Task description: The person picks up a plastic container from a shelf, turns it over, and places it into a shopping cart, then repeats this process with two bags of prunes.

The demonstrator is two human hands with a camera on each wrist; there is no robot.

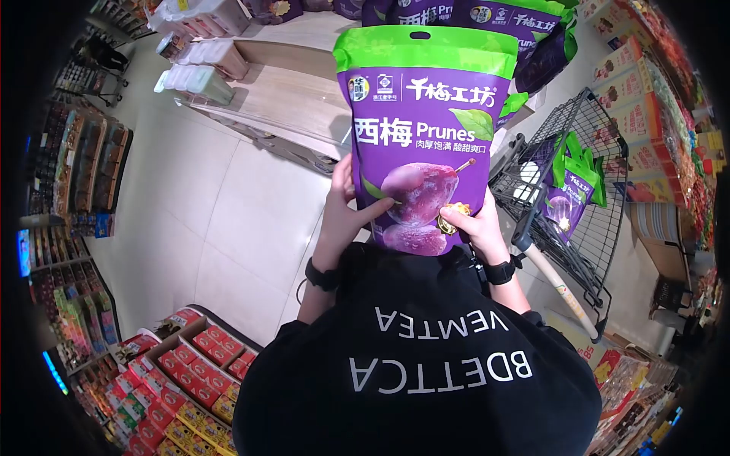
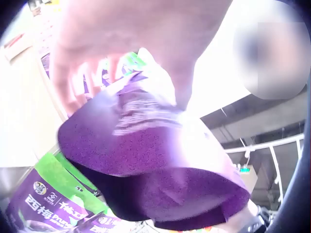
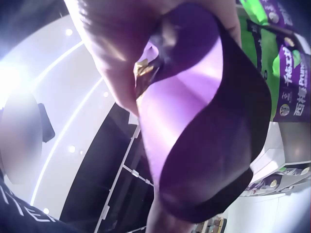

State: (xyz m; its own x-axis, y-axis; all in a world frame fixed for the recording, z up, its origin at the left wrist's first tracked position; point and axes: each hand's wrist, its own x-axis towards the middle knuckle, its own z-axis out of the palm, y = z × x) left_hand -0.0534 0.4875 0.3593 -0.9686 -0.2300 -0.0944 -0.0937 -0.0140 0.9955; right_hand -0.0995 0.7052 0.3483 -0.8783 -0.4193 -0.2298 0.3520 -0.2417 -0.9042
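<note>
A large purple and green bag of prunes (image 1: 426, 99) is held up in front of the chest, its printed front facing the head camera. The left hand (image 1: 344, 211) grips its lower left side, thumb on the front and fingers behind. On the lower right side, the right hand (image 1: 487, 232) grips it the same way, with the thumb beside a gold seal. The left wrist view shows the bag's folded bottom (image 2: 150, 141) below the left hand (image 2: 136, 34), somewhat blurred. From the right wrist, the curved purple underside (image 3: 204, 145) hangs below the right hand (image 3: 116, 43).
More prune bags (image 1: 532, 23) stand on the display behind the held one. A wooden shelf (image 1: 296, 83) with plastic tubs (image 1: 199, 82) is ahead to the left. A shopping cart (image 1: 601, 144) with similar bags (image 1: 572, 199) stands at right. Red boxes (image 1: 194, 357) are stacked at lower left.
</note>
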